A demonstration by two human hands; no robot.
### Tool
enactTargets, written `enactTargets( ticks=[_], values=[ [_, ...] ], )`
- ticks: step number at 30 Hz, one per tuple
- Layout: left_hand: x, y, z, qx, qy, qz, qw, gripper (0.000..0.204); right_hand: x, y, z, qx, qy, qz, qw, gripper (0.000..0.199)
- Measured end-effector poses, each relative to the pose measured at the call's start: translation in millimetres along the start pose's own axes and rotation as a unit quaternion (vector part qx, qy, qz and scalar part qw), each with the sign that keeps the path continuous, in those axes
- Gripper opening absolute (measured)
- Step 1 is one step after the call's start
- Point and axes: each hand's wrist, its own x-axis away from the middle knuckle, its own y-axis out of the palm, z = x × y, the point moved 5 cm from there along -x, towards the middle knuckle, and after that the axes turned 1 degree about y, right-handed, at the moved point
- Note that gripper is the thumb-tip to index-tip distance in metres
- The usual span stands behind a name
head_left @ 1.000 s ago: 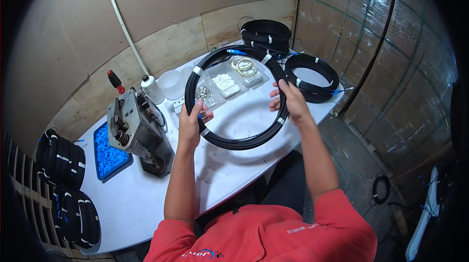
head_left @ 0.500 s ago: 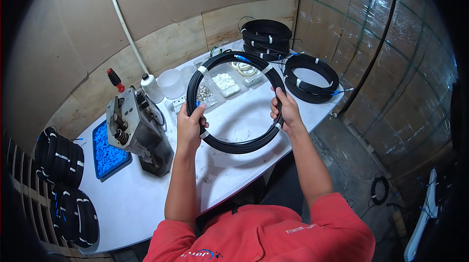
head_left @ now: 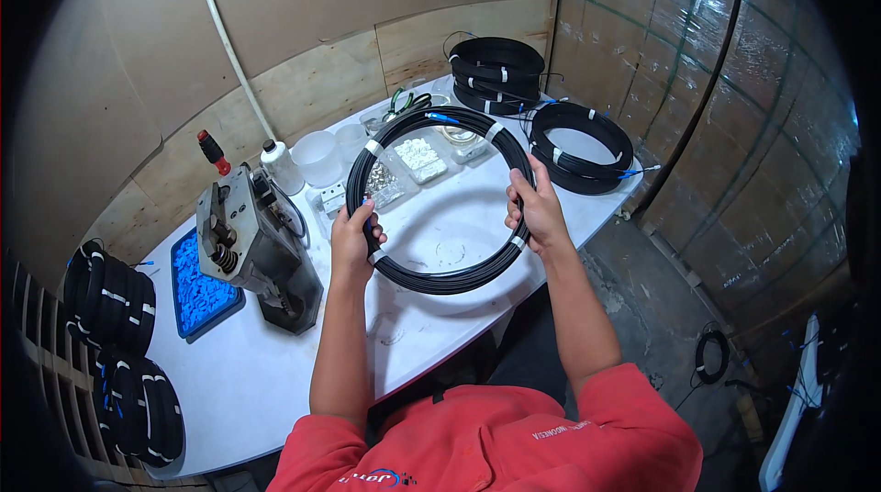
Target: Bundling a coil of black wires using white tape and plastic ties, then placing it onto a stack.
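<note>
A coil of black cable is held up over the white table, bound with several white bands. A blue connector shows at the far side of its ring. My left hand grips the coil's left side, thumb on top and fingers curled round it. On the right side my right hand has its fingers wrapped about the coil, with the index finger and thumb pointing up along it. Through the ring, parts of a clear tray of small white pieces and a tray of small metal pieces are visible.
The white table bears a grey metal press, a blue tray of blue pieces, a white bottle and a round tub. Stacked cable coils and another coil pile stand far right. More coils sit left.
The coil has tipped and shifted slightly left and nearer, its far side lower in view. My right hand's fingers have moved up a little; both hands keep their grip.
</note>
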Motion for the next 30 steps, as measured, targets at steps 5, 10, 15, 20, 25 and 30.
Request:
enactTargets(
  ticks=[5,10,15,20,25,30],
  values=[
    [4.1,2.2,-2.6,0.014,0.008,-0.001,1.000,0.017,-2.4,-3.8,-2.7,0.058,-0.030,-0.027,0.998,0.061],
    [18.4,14.6,19.8,-0.004,0.095,0.000,0.995,0.044,0.1,-6.8,0.6,-0.046,-0.004,-0.022,0.999,0.061],
    [16.9,6.7,42.7,-0.032,0.101,-0.094,0.990,0.053,-8.4,-14.7,-10.4,-0.108,0.062,-0.140,0.982,0.062],
    [3.5,-18.6,44.1,0.048,-0.018,-0.167,0.985,0.068,0.9,-10.9,-34.9,-0.099,-0.065,-0.343,0.932,0.086],
    [1.9,-27.5,45.2,-0.019,-0.014,-0.155,0.988,0.064,-7.9,-16.8,-59.9,0.397,-0.051,-0.129,0.907,0.036],
    [-4.4,-18.7,38.6,-0.262,0.028,-0.094,0.960,0.033,-37.2,-46.1,-39.6,0.392,-0.251,-0.069,0.882,0.046]
  ],
)
